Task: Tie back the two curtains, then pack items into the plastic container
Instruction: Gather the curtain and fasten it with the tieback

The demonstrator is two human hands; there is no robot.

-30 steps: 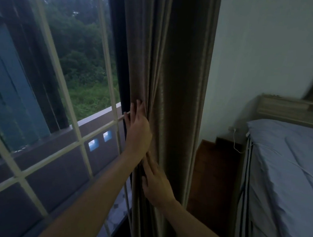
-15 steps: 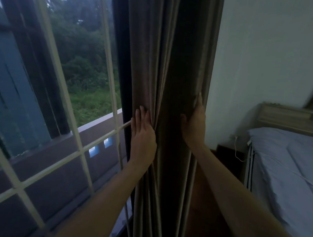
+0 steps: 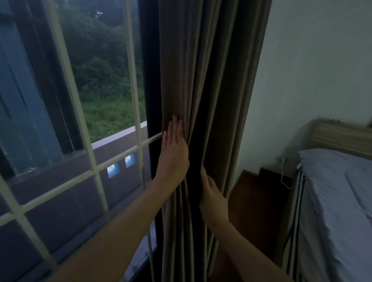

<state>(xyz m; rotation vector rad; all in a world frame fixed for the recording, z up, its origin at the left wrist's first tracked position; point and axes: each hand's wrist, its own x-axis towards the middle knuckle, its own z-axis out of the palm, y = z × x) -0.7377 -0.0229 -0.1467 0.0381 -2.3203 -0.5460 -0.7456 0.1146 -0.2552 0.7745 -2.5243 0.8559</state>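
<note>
A brown pleated curtain (image 3: 208,75) hangs bunched against the right side of the window, next to the wall corner. My left hand (image 3: 174,153) lies flat with straight fingers on the curtain's left folds, at window-rail height. My right hand (image 3: 211,195) is lower and to the right, its fingertips pushed into a dark fold, so they are partly hidden. No tieback and no plastic container are in view.
A window with a white grille (image 3: 76,99) fills the left, with trees outside. A white wall (image 3: 321,74) stands right of the curtain. A bed with a pale blue sheet (image 3: 343,210) and wooden headboard (image 3: 349,137) is at right; a white cable (image 3: 284,172) hangs beside it.
My right hand dropped from the curtain's right edge, level with my left hand, down and inward to a fold in the middle. My left hand stayed pressed on the left folds.
</note>
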